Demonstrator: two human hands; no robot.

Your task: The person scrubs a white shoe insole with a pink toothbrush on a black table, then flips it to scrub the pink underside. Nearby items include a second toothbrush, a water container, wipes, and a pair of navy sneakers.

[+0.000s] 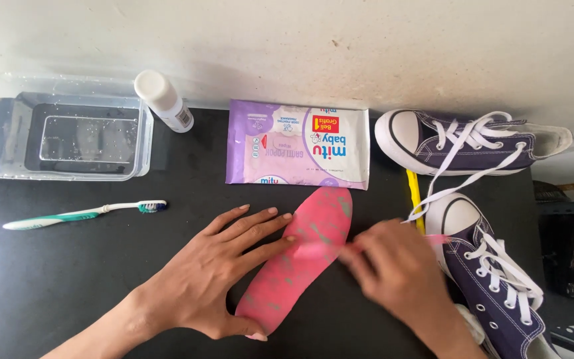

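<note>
A black tabletop (101,279) runs up to a pale wall, and near its front edge a pink insole (300,262) lies flat at the middle, pinned by the left hand (224,269) with fingers spread open across it. The right hand (393,272), blurred, seems closed on a pink brush (320,249) at the insole; short strokes under steady pinning would suit. Beyond lie two purple shoes (473,143) at the right edge, a toothbrush (84,214), wipes (298,143), a bottle (163,100) and a clear tub (61,126).
</note>
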